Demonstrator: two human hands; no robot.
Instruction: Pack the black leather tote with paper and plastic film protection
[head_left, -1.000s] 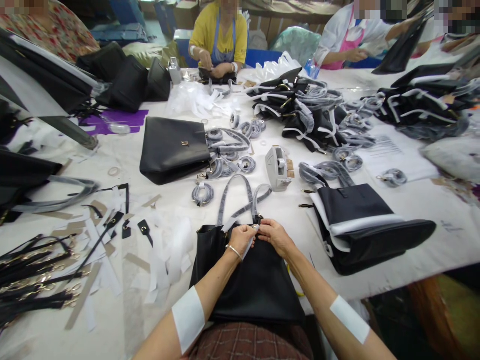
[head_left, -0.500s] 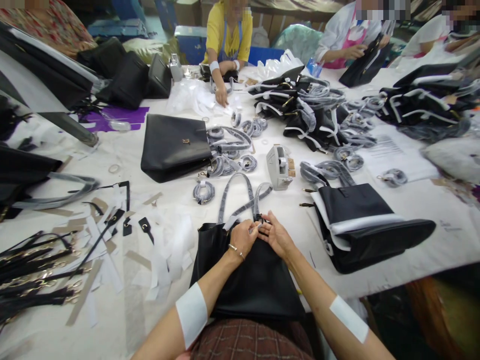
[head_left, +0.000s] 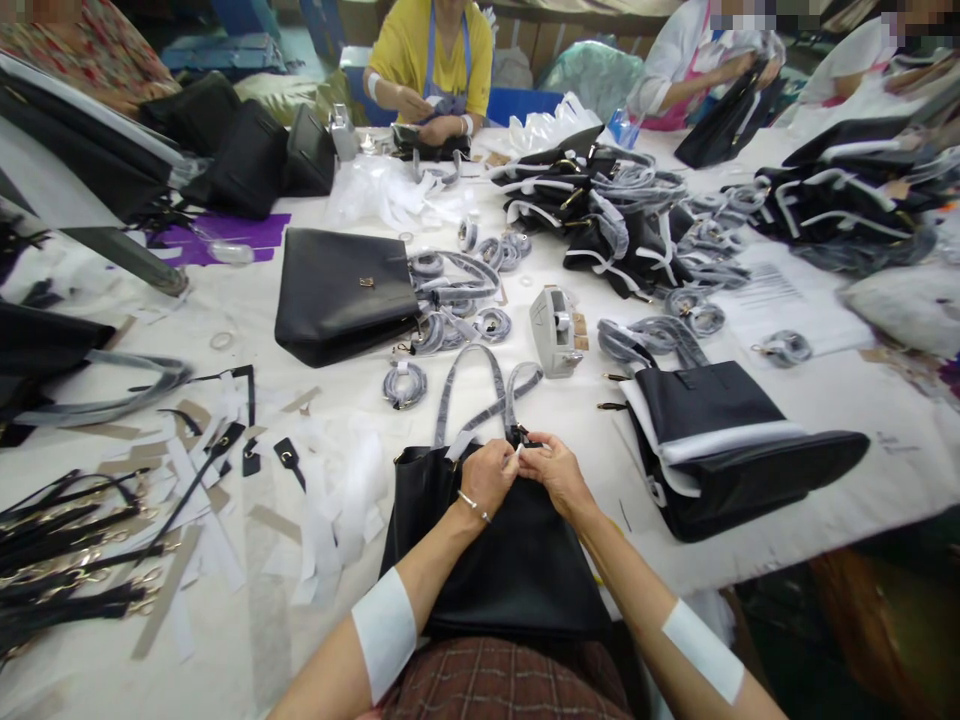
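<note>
A black handbag (head_left: 517, 570) lies in front of me at the table's near edge, its wrapped handles (head_left: 472, 385) stretching away from me. Over its top edge, my left hand (head_left: 489, 478) is closed in a pinch. My right hand (head_left: 553, 474) pinches right beside it, the fingertips of both meeting. Between them shows a small white bit, perhaps tape or wrapping, too small to make out. Just beyond the fingers is the dark base of one handle.
A tape dispenser (head_left: 553, 332) stands beyond the bag. Other black handbags lie left (head_left: 349, 292) and right (head_left: 720, 440). Straps with gold clasps (head_left: 75, 550) and paper strips (head_left: 341, 500) cover the left side. Across the table, a person in yellow (head_left: 431, 70) works.
My right hand's fingers have closed from a spread pose into a pinch against my left fingertips. The person in yellow has drawn an outstretched hand back from the table.
</note>
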